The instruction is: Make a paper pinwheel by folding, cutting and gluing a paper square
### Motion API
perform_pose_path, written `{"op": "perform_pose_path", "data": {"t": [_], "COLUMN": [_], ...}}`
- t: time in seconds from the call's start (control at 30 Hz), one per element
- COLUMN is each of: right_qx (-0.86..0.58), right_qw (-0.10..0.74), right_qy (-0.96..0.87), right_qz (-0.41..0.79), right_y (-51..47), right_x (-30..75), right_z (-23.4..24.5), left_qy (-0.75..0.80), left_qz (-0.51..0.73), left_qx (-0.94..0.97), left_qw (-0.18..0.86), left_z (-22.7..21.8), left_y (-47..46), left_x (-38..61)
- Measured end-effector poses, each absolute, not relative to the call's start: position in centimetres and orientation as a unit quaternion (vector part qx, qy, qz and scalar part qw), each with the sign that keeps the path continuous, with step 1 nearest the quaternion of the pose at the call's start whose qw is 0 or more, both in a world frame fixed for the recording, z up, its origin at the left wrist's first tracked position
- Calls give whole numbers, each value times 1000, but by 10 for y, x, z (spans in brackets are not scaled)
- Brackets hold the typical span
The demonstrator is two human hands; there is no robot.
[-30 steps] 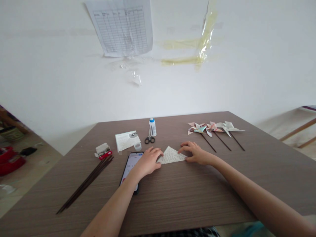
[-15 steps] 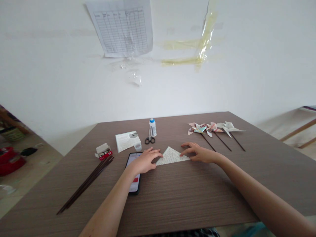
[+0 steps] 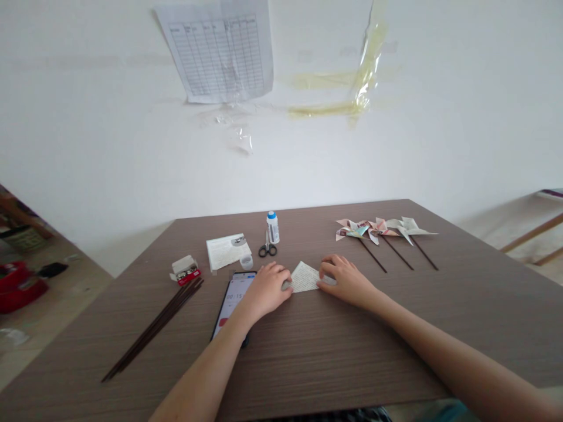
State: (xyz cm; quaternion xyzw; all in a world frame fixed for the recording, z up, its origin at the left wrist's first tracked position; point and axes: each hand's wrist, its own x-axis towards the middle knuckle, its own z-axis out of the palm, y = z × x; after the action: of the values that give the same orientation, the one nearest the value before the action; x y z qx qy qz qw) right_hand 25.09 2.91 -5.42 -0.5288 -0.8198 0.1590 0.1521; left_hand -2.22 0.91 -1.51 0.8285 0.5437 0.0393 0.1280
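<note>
Your left hand (image 3: 266,290) and right hand (image 3: 347,281) are resting with curled fingers on opposite ends of a folded paper triangle (image 3: 305,277), which is lying on the counter (image 3: 308,363); whether they are gripping it, I cannot tell. Your left wrist is passing just above a smartphone (image 3: 233,305). Scissors (image 3: 267,249), a glue bottle (image 3: 272,227) and paper pinwheels (image 3: 378,230) are standing or lying farther along the counter.

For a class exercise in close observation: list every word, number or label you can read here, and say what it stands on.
"00:15", seemingly, on the phone screen, partly covered.
Too small to read:
headings on the gridded sheet taped to the wall
lines on the folded paper
label on the blue-capped bottle
print on the red and white box
</note>
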Motion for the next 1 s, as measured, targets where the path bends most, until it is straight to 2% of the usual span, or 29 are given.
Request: {"op": "perform_pose_path", "data": {"t": [0.3, 1.0], "right_qx": [-582, -612], "right_qw": [122, 114], "right_qy": [-793, -765], "right_qz": [131, 165], "right_y": [13, 19], "right_x": [225, 224], "right_z": [-49, -47], "left_qy": [610, 642], "left_qz": [32, 65], "left_qx": [789, 763], "left_qw": [75, 46], "left_z": [-22, -30], "left_y": [-7, -8], "left_x": [16, 32]}}
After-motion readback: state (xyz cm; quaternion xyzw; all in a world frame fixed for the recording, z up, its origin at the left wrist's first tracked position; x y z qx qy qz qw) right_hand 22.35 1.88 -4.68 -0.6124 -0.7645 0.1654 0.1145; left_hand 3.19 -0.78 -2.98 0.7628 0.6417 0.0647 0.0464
